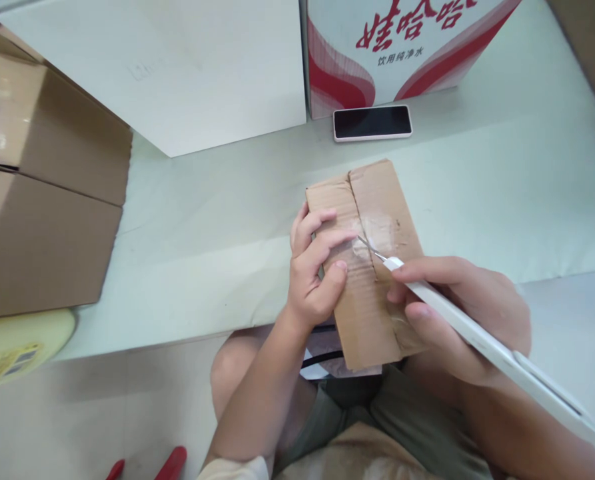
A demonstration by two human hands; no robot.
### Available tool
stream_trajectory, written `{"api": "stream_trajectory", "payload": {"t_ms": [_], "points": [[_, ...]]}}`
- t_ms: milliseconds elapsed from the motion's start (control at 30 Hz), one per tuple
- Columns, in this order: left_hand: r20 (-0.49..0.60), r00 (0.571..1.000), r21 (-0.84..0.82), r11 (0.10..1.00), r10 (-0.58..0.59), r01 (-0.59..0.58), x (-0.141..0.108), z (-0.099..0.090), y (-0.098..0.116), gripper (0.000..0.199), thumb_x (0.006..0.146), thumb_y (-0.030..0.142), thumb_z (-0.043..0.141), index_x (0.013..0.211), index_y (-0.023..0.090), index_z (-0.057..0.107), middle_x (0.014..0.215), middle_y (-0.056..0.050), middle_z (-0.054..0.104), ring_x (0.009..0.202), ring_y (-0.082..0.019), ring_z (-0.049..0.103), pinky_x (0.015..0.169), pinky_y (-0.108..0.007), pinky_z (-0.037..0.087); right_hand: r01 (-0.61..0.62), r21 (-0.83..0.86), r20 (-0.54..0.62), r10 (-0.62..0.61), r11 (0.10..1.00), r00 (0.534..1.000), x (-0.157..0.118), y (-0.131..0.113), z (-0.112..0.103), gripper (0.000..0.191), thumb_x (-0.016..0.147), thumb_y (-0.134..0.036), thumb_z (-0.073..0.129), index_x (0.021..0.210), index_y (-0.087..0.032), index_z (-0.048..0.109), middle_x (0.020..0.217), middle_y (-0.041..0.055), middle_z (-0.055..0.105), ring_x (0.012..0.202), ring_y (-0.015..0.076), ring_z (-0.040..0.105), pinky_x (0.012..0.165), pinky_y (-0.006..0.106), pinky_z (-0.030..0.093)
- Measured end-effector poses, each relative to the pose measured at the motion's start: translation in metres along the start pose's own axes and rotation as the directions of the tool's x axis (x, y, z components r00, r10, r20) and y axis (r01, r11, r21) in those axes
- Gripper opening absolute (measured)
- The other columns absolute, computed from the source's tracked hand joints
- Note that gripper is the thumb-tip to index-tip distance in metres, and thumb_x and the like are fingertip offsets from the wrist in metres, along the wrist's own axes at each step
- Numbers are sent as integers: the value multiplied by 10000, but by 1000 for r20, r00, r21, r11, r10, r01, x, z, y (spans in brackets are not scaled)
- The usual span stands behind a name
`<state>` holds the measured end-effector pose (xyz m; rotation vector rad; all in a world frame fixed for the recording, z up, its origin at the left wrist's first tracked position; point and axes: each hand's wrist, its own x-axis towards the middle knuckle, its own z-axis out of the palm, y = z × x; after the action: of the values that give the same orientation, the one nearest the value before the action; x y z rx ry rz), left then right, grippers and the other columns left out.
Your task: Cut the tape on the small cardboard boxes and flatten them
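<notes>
A small brown cardboard box [367, 327] rests tilted at the table's front edge, above my lap. Clear tape [382, 230] lies across the seam between its flaps. My left hand [317, 267] grips the box's left side, with fingers spread over the top face and the thumb on it. In my right hand [457, 307] is a white utility knife [467, 327], its handle slanting down to the right. The knife's thin metal blade touches the taped seam, close to my left index fingertip.
A black-screened phone [372, 123] lies at the back, before a red and white carton [342, 73]. Beside that stands a large white box [177, 73]. Brown cartons [52, 193] and a yellow package [27, 347] are at the left. Red objects [171, 463] show on the floor.
</notes>
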<state>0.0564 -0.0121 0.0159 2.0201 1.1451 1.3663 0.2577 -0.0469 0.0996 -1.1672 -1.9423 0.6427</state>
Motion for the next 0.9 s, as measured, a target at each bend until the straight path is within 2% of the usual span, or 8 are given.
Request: {"api": "stream_trajectory", "payload": {"t_ms": [333,500,900], "points": [[9,1000,13,1000,-11,11,-1,0,1,414,1065,556,452,1250,272,692,1433,-111,621,1399,-320,578,1240,-569,423,3,0,2,-3,1000,1000,-1,-1,0,138,935,-257,647,1065,-265,693,738,-9,769,558,162,715,566,258,606],[2,1000,-22,1000,-9,9,-1,0,1,391,1058,538,481,1252,277,697,1436,-104,617,1397,-320,571,1250,-574,406,17,-21,4,-17,1000,1000,1,0,0,120,944,-270,633,1052,-262,685,717,-12,758,551,158,711,543,249,589],[5,1000,18,1000,-9,9,-1,0,0,423,1059,566,457,1243,269,696,1424,-109,627,1392,-320,582,1229,-568,434,6,1,8,-6,1000,1000,-1,0,0,134,944,-269,647,1069,-271,696,718,-7,755,547,168,708,541,261,597]]}}
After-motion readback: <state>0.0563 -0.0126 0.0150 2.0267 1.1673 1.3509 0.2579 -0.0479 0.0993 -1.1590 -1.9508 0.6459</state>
